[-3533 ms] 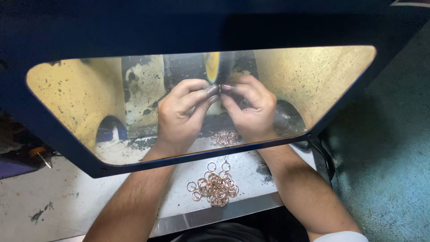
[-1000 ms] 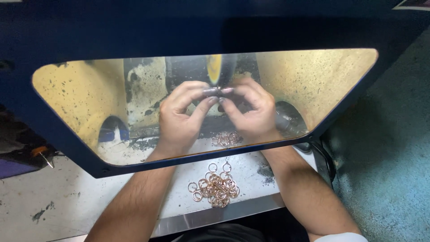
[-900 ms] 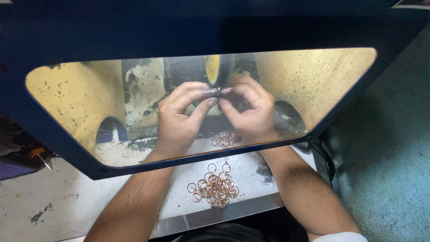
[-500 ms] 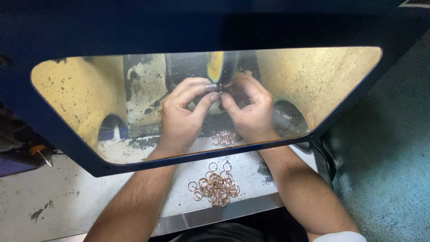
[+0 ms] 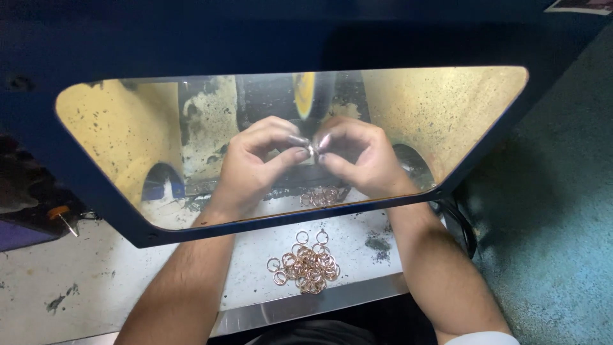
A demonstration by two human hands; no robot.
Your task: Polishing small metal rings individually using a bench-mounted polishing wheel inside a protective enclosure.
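Both my hands reach behind a clear shield (image 5: 447, 115) inside a dark blue machine hood. My left hand (image 5: 258, 160) and my right hand (image 5: 357, 156) pinch one small metal ring (image 5: 312, 149) between their fingertips. The ring sits just below a yellow polishing wheel (image 5: 304, 92). A pile of several copper-coloured rings (image 5: 306, 262) lies on the white bench in front of the shield. A smaller heap of rings (image 5: 321, 195) lies behind the shield, under my hands.
The blue hood (image 5: 306, 32) surrounds the window on all sides. A metal bench edge (image 5: 306, 306) runs near my body. A teal floor (image 5: 562, 211) lies to the right. An orange-handled tool (image 5: 59, 214) rests at the left.
My hands stay together at the wheel with only slight shifts of the fingers. The ring piles have not moved.
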